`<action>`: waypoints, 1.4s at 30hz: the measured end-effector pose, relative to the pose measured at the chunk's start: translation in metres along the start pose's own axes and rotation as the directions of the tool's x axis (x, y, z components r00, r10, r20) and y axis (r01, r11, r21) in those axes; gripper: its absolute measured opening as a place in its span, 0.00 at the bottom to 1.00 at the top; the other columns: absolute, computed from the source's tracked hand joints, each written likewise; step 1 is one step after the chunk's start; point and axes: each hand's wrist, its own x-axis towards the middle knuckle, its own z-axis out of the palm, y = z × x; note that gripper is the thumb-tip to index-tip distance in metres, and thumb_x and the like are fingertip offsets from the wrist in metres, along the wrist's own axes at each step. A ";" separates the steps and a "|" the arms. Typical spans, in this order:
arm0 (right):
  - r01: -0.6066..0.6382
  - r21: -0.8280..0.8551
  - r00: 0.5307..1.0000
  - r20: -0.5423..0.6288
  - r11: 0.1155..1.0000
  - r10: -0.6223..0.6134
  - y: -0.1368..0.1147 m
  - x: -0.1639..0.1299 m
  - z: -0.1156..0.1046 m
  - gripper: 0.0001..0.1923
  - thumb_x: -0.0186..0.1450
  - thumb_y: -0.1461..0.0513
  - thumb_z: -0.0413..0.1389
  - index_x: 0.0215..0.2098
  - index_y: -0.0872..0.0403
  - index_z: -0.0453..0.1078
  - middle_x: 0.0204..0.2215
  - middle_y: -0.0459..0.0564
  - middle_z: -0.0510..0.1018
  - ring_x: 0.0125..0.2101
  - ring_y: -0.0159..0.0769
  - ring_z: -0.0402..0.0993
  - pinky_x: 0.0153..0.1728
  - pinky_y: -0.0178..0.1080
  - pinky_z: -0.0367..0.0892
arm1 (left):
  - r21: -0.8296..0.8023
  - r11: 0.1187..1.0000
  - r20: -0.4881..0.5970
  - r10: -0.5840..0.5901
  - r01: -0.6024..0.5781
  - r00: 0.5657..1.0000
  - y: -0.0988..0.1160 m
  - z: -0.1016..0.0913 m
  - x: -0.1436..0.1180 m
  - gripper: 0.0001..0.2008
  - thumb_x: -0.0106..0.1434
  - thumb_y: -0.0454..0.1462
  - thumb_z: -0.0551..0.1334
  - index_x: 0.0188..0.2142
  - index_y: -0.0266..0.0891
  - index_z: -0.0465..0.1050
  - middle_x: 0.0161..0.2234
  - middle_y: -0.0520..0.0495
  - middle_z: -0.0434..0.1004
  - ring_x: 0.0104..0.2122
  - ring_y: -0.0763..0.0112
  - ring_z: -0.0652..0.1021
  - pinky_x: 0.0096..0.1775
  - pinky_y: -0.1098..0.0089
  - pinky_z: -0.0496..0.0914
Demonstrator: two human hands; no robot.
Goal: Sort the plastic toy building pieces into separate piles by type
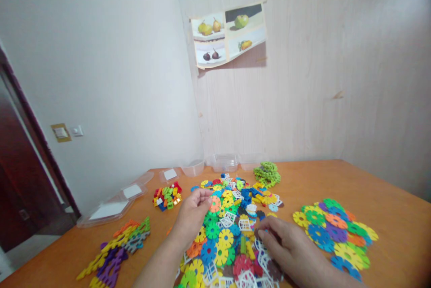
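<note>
left hand [195, 211] and right hand [284, 239], half-curled, holds unclear, flank pieces [225, 237] well short of far table edge [313, 163].

1 l hand [195, 211], 1 r hand [286, 242]; 1 big ctr pile [212, 229], pcs [226, 237] overlap, can't count; 4 smaller piles [336, 234]; 3 clr tubs [193, 170]; 3 wht cards [108, 210]; 2 wall switches [61, 133]; 1 pic sheet [229, 34].

The left hand [191, 212] and right hand [286, 243] are bare, like the tapering forearms [161, 256].
</note>
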 end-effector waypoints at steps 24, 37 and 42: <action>-0.140 0.647 0.990 0.107 0.750 0.092 -0.014 0.001 0.013 0.20 0.63 0.46 0.56 0.29 0.53 0.64 0.19 0.39 0.65 0.19 0.25 0.57 0.20 0.30 0.53 | -0.280 0.949 0.500 0.014 0.147 0.866 0.024 0.062 -0.049 0.16 0.57 0.40 0.66 0.45 0.40 0.71 0.36 0.45 0.77 0.34 0.70 0.76 0.38 0.70 0.70; -0.164 0.010 0.915 -0.372 0.986 0.156 0.023 0.028 -0.059 0.18 0.65 0.48 0.47 0.26 0.51 0.64 0.19 0.43 0.67 0.23 0.33 0.64 0.24 0.35 0.56 | -0.134 0.988 0.320 -0.029 0.075 0.947 0.013 0.054 -0.035 0.11 0.58 0.39 0.62 0.41 0.39 0.73 0.33 0.50 0.74 0.31 0.72 0.75 0.39 0.69 0.70; -0.333 -0.351 0.891 -0.421 0.875 0.170 0.033 0.031 -0.103 0.23 0.67 0.47 0.42 0.23 0.51 0.64 0.21 0.48 0.72 0.26 0.37 0.69 0.27 0.36 0.55 | -0.084 0.995 0.295 -0.019 0.045 0.955 0.010 0.052 -0.033 0.12 0.58 0.42 0.63 0.40 0.39 0.74 0.31 0.50 0.74 0.31 0.71 0.74 0.38 0.69 0.70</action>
